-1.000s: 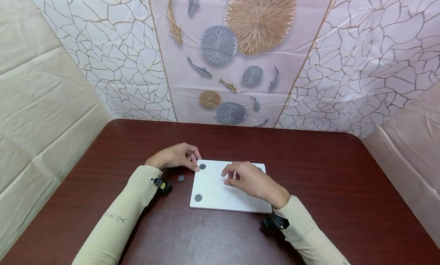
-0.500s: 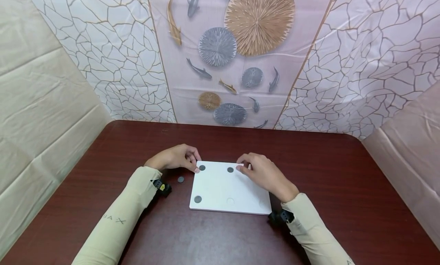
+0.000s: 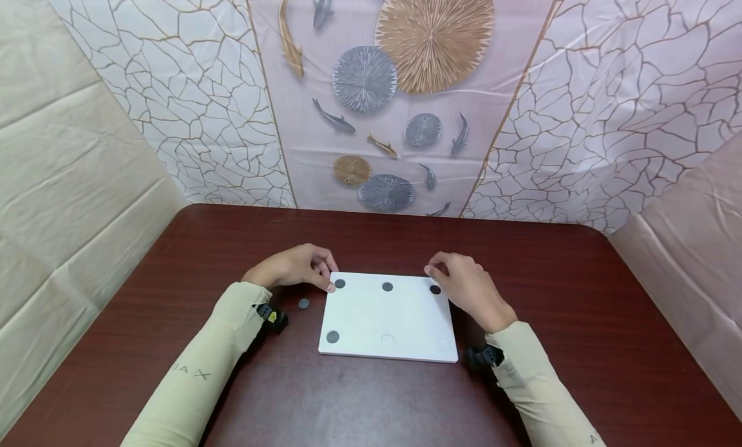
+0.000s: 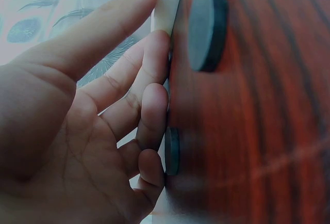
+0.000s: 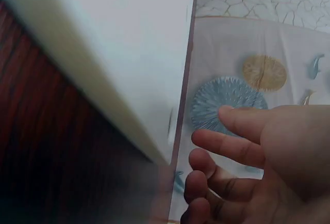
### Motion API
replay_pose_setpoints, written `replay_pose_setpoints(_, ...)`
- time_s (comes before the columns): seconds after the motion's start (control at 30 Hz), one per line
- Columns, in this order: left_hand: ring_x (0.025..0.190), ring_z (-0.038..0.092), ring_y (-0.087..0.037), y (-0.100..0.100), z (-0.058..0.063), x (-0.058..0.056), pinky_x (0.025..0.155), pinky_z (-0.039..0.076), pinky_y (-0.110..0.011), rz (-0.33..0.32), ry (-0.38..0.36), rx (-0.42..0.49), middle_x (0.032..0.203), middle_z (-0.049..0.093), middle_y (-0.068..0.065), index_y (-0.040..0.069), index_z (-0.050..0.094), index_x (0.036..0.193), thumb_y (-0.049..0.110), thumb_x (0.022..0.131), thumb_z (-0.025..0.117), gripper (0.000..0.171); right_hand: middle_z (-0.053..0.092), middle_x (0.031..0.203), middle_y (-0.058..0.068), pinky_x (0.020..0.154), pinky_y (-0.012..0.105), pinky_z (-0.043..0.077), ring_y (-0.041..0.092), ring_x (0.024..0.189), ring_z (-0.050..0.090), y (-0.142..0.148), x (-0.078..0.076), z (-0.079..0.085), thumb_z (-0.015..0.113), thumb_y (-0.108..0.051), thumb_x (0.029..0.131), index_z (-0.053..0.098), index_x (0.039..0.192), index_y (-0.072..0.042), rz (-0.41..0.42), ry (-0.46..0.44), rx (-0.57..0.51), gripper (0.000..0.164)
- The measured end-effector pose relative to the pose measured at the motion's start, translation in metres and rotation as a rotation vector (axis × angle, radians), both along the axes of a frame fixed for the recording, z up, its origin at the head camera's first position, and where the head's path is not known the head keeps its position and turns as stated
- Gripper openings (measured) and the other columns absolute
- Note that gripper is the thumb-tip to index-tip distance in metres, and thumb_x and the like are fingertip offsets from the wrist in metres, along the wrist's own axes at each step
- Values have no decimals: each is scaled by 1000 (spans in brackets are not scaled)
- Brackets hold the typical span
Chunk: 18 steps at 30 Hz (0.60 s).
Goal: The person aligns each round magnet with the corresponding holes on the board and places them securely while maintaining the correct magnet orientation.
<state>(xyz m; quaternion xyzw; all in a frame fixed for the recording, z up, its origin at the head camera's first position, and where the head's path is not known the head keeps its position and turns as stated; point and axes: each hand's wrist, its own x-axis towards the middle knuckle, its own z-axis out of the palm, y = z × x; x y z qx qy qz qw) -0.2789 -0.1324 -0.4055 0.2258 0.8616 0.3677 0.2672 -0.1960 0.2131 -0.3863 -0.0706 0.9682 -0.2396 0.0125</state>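
A white rectangular board lies flat on the table. My left hand grips its back left corner, thumb on top and fingers at the edge. Several dark grey round discs sit on the board: one at the back left, a back middle disc, a back right disc and a front left disc. Beside the left wrist a loose disc lies on the table; the left wrist view shows a second disc by the fingertips. My right hand, fingers loosely bent, hovers at the back right corner, holding nothing.
Two shallow round recesses show along the board's front, one at the middle and one at the right. The dark red wooden table extends around the board. A patterned cloth hangs behind its far edge.
My right hand has moved from above the board's middle to the back right corner, uncovering the back middle and back right discs. The left hand stays at its corner.
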Motion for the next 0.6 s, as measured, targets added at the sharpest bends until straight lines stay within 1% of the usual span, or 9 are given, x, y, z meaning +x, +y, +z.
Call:
replay_pose_setpoints(0.07,83,63,-17,0,0,1,80,51,-31,1,2,3,91,72,-2,12,72,107,18,85,90,29,76,102,9,54,32,43,16,62,55,3,-1,-2,63,-26,108,72,125,-8,-13,-18,-3,26)
replay_pose_setpoints(0.17,83,63,-16,0,-1,1,79,51,-31,1,3,5,91,72,-2,12,72,108,18,85,90,29,75,97,8,52,33,39,16,57,50,7,-1,-5,62,-25,108,69,127,-6,-18,-53,-11,28)
replay_pose_setpoints(0.3,83,63,-16,-1,-2,0,79,51,-31,1,1,5,91,72,-2,12,73,108,18,85,90,29,71,84,6,52,33,36,16,55,45,10,-4,-9,60,-26,109,67,131,-5,-13,-96,-9,31)
replay_pose_setpoints(0.47,84,64,-17,-1,-1,-1,81,52,-32,-3,-2,0,92,72,-2,12,73,108,19,85,90,29,58,70,4,56,33,38,17,58,46,15,-8,-15,62,-29,108,65,129,-6,12,-124,-5,31)
replay_pose_setpoints(0.6,85,64,-16,-1,0,-3,82,51,-32,-13,6,-5,92,72,-2,12,73,108,19,86,90,29,57,68,4,56,33,43,17,57,50,22,-11,-20,62,-26,109,66,121,-10,50,-132,-69,20)
